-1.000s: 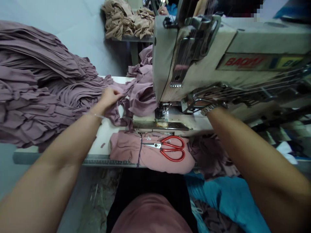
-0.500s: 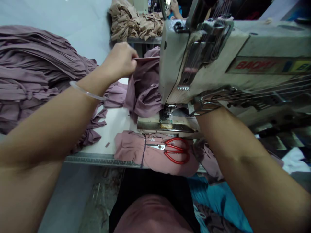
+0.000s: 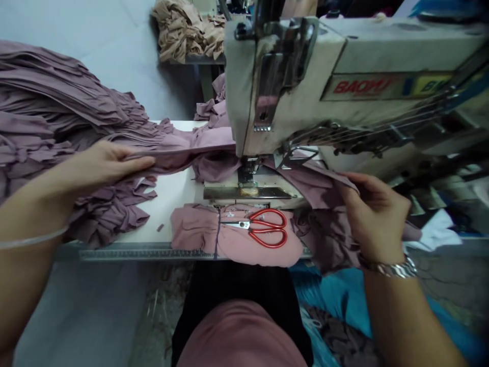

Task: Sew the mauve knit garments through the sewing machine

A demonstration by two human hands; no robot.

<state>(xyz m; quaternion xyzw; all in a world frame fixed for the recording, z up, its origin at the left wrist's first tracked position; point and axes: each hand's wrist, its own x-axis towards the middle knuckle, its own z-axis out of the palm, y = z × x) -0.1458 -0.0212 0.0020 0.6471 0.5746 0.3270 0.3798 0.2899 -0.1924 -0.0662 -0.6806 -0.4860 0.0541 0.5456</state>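
My left hand (image 3: 109, 165) lies flat, fingers stretched, on a mauve fabric strip (image 3: 183, 153) that runs right toward the needle (image 3: 248, 171) of the sewing machine (image 3: 344, 86). My right hand (image 3: 372, 214), with a wristwatch, pinches the mauve fabric (image 3: 309, 181) coming out on the machine's right side, just below its arm. Red-handled scissors (image 3: 263, 229) rest on a folded pink cloth bundle (image 3: 214, 237) at the table's front edge, between my two hands.
A tall stack of mauve fabric pieces (image 3: 49, 112) fills the left of the white table (image 3: 171, 191). Beige cloth (image 3: 183, 30) is heaped on a far table. Teal fabric (image 3: 336, 300) lies below on the right. More mauve cloth (image 3: 214, 107) sits behind the machine.
My left hand has come down from beside the machine head and now lies flat on the strip. My right hand has come out from under the machine arm, holding fabric.
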